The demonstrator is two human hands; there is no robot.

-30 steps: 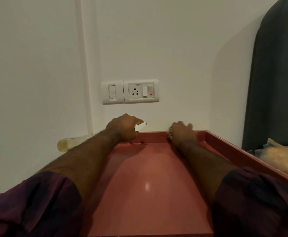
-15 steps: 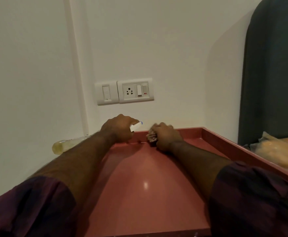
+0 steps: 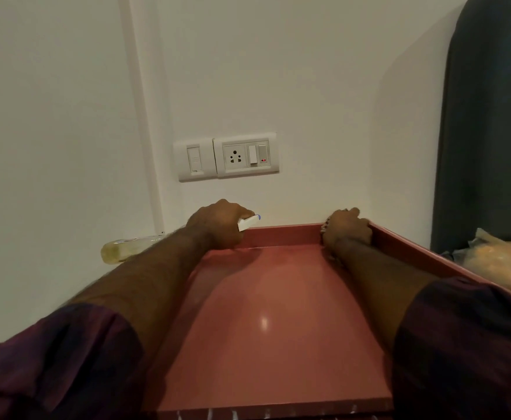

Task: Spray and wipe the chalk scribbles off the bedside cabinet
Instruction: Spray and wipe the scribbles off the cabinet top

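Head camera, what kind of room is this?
Most likely a bedroom: a dark upholstered headboard stands at the right, the red bedside cabinet sits beside it, below a switch and socket panel.

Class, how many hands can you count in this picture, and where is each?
2. The left hand grips a bottle at the back left of the cabinet; the right hand is in its back right corner.

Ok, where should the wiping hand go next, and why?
Probably draw the right hand and its cloth back to the cabinet's front edge: it's in the far right corner, but white marks show along that edge. The left hand holds the spray bottle.
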